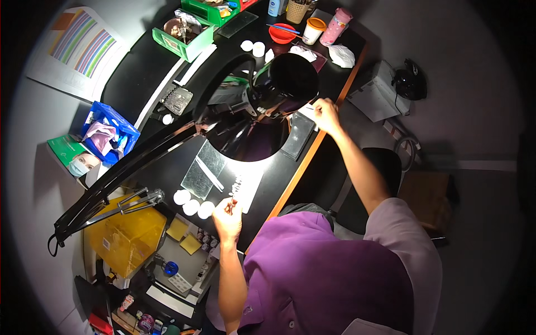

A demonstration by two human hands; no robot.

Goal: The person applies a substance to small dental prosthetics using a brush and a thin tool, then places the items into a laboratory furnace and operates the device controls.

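Black metal and plastic make up the desk lamp [290, 81] that fills the middle of my feed, its jointed arm [139, 145] running down to the lower left. Beneath its shade, bright light falls on a white sheet [251, 187] lying on the black table [276, 181], and a row of small pale pieces [238, 184] lies over that sheet. I find the left hand [227, 220] at the near end of the row, thumb and fingers bunched together; from up here I cannot tell whether they are clamped on it. The right hand [326, 115] is well apart from the left, near the table's orange-brown edge [295, 181] and beyond the lamp. Its fingers are curled in beside something white [307, 111], but I cannot tell whether they grip it.

Just left of the sheet I see a clear plate [195, 178] with a white strip [209, 173] across it, and three round white containers [191, 207] by the left hand. At the far end stand a red bowl [282, 35], a white tub [312, 34] with an orange lid and a pink bottle [336, 28].
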